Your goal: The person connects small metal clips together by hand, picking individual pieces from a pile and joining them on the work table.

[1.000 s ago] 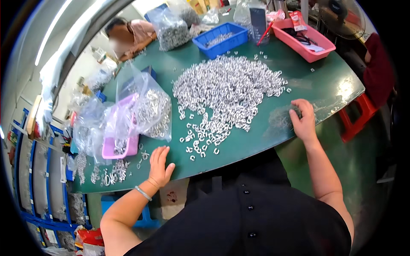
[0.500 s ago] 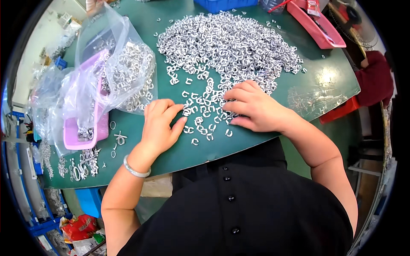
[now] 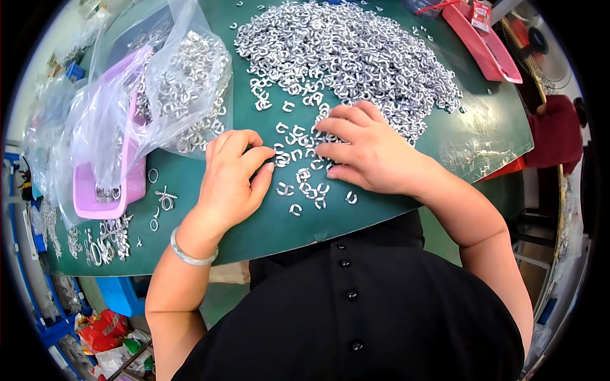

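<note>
Small silver U-shaped metal pieces (image 3: 308,184) lie loose on the green table between my hands. My left hand (image 3: 230,174) rests at their left edge, fingers curled, thumb apart from the index finger. Its fingertips are beside the nearest pieces, and no piece shows in its grasp. Opposite, my right hand (image 3: 372,149) reaches over the pieces with its fingers spread, the tips touching or just above them. What lies under that palm is hidden. Behind both hands rises a large heap of the same kind of pieces (image 3: 343,54), with a thin trail running toward me.
Left of the heap, a clear plastic bag (image 3: 194,95) of silver pieces leans on a lilac basket (image 3: 136,184). Rings and other metal parts (image 3: 114,235) lie at the table's left front. A pink basket (image 3: 483,47) stands at the far right, near a person's dark red sleeve (image 3: 556,130).
My right hand has moved left, nearer my left hand, and the loose pieces between them are bunched closer. The whole view has shifted slightly.
</note>
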The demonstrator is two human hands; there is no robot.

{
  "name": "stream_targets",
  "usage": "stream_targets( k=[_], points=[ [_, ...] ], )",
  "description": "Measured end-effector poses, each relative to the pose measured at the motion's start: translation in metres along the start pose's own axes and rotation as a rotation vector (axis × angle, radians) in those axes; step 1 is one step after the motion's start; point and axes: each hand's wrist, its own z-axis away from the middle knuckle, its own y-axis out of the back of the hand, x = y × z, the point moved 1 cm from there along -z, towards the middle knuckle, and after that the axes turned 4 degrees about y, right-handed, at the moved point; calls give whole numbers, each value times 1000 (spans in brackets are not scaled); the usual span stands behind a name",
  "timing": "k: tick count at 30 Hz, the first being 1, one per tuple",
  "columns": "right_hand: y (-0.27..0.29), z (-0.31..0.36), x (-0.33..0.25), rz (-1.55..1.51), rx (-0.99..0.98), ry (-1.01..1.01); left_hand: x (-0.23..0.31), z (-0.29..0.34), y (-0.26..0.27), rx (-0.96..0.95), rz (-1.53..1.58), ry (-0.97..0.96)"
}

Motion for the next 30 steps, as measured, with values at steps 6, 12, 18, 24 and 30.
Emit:
stream_targets(
  k=[6,12,18,24,30],
  points=[
    [-9,-20,-5,-46,62,31,-3,5,0,84,26,17],
    [-9,-27,-1,-43,53,-79,-5,6,1,44,65,26],
    [-16,-30,-11,-77,96,-3,-3,4,4,55,20,59],
    [-12,-25,-7,16,87,-46,-8,7,1,30,-59,48],
    [-15,-28,-11,-63,82,-52,-6,3,0,52,37,80]
  ],
)
